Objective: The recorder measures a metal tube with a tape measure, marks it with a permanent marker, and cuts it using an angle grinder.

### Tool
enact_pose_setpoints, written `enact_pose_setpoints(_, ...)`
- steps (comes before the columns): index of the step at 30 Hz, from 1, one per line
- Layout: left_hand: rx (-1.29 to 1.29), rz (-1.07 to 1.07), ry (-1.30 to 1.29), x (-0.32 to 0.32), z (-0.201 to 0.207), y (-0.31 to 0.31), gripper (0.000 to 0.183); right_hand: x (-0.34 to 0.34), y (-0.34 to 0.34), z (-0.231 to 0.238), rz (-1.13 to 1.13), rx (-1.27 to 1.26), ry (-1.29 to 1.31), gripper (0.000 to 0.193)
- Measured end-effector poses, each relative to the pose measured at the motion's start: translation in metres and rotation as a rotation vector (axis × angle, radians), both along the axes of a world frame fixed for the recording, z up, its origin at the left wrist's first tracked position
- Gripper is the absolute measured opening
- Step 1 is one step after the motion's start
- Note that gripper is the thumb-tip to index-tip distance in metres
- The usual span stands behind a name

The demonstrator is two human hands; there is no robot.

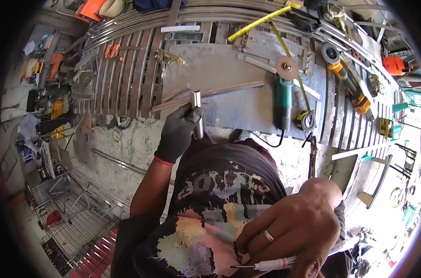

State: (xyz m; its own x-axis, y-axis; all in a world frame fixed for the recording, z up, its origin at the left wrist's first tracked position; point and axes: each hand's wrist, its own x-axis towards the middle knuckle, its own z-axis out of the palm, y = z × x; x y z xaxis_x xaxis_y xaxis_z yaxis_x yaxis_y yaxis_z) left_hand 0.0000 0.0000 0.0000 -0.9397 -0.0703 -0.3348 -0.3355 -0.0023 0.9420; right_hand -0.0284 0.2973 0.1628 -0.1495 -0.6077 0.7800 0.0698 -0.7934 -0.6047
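Note:
My left hand [177, 131], in a dark glove with a red cuff, is closed around a short shiny metal tube [196, 99]. The tube stands nearly upright in the picture, at the near edge of the slatted metal workbench [132, 69]. At the lower right, close in front of my shirt, is my bare right hand [294, 227] with a ring on one finger. Its fingers are bent around a white marker [273, 264], whose dark, thin tip points left. The marker's middle is partly hidden by the hand.
A metal sheet [224, 65] lies on the bench under thin metal strips [220, 92]. A teal angle grinder [283, 99] and a tape measure [306, 120] rest at its right. Beyond them lies an orange-and-black grinder [352, 83]. Metal racks [71, 208] stand lower left.

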Motion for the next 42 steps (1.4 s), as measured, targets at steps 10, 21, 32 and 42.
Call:
enact_pose_setpoints(10, -0.831, -0.302, 0.159, 0.014, -0.055, -0.005, 0.027, -0.012, 0.026, -0.008, -0.459, 0.187, -0.202, 0.036)
enact_pose_setpoints(21, -1.209, -0.647, 0.534, -0.052, -0.125, -0.056, 0.039, 0.006, 0.026, -0.152, -1.224, 1.444, -0.200, 0.016)
enact_pose_setpoints(32, -1.395, -0.756, 0.801, -0.047, -0.147, -0.087, 0.058, 0.011, -0.036, -0.249, -1.591, 1.532, 0.234, 0.032)
enact_pose_setpoints(42, -1.230, -0.881, 0.788, -0.056, -0.113, -0.100, 0.053, -0.016, 0.008, -0.305, -1.565, 1.294, 0.669, 0.023)
